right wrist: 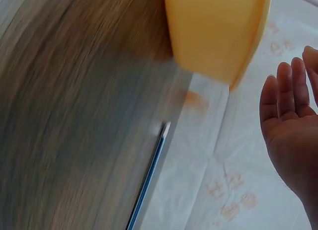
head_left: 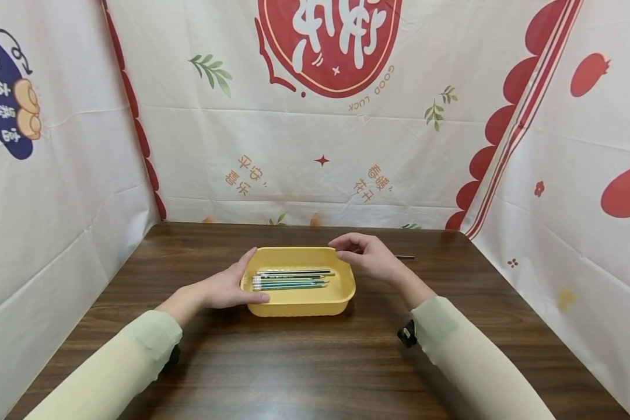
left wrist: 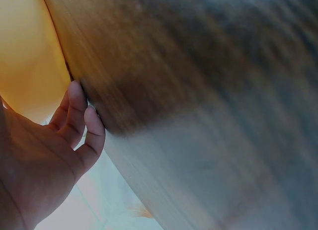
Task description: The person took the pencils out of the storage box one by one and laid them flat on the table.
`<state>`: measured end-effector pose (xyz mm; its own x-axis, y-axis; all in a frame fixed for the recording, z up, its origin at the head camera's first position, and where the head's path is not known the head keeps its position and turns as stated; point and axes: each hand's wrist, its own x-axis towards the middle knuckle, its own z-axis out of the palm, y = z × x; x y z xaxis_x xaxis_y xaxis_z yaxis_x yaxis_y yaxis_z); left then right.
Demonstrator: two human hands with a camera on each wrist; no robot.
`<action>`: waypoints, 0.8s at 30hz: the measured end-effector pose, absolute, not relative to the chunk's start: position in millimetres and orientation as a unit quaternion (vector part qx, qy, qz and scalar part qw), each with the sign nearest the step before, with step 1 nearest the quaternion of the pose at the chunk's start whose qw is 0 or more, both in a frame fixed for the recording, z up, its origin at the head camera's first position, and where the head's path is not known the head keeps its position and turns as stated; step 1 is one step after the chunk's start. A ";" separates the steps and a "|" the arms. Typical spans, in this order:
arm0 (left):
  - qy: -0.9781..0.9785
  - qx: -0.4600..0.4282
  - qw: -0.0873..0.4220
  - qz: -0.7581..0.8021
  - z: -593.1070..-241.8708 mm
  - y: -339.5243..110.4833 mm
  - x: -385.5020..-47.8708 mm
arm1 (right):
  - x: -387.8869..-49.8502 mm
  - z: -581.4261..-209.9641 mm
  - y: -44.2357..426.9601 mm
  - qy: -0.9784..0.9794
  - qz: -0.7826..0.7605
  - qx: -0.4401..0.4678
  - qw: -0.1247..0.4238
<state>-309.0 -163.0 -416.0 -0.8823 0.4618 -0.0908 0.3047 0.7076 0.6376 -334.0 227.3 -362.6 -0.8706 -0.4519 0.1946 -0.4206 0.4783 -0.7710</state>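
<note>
A yellow basket [head_left: 299, 309] holds several pencils [head_left: 294, 283], lying side by side toward its left half. My left hand [head_left: 226, 287] grips the basket's left end, thumb over the near rim. In the left wrist view, fingertips of the left hand [left wrist: 54, 150] touch beside the yellow wall [left wrist: 30, 56]. My right hand [head_left: 370, 256] hovers at the basket's back right corner with nothing in it. The right wrist view has the right hand [right wrist: 293, 115], fingers extended, apart from the basket [right wrist: 216, 31]. A blue pencil [right wrist: 148, 178] lies on the table.
The brown wooden table [head_left: 294, 373] has printed white cloth [head_left: 304, 134] hanging behind it and at both sides. Beyond my right hand, part of a dark pencil [head_left: 405, 257] shows, lying near the back of the table.
</note>
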 end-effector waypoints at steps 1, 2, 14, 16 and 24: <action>0.916 0.210 0.122 0.320 -416.2 -163.0 -309.1 | -332.9 -362.1 223.0 0.859 -0.443 -0.256 0.020; 0.916 0.210 0.122 0.321 -416.2 -163.0 -309.2 | -332.3 -362.2 219.1 0.859 -0.440 -0.260 0.022; 0.916 0.206 0.126 0.321 -414.5 -161.3 -307.3 | -335.3 -379.2 176.9 0.853 -0.428 -0.294 0.046; 0.916 0.205 0.126 0.321 -413.6 -161.0 -306.9 | -334.9 -380.1 169.9 0.853 -0.426 -0.297 0.050; 0.914 0.206 0.127 0.325 -412.6 -161.3 -307.3 | -338.9 -389.5 150.3 0.849 -0.432 -0.298 0.056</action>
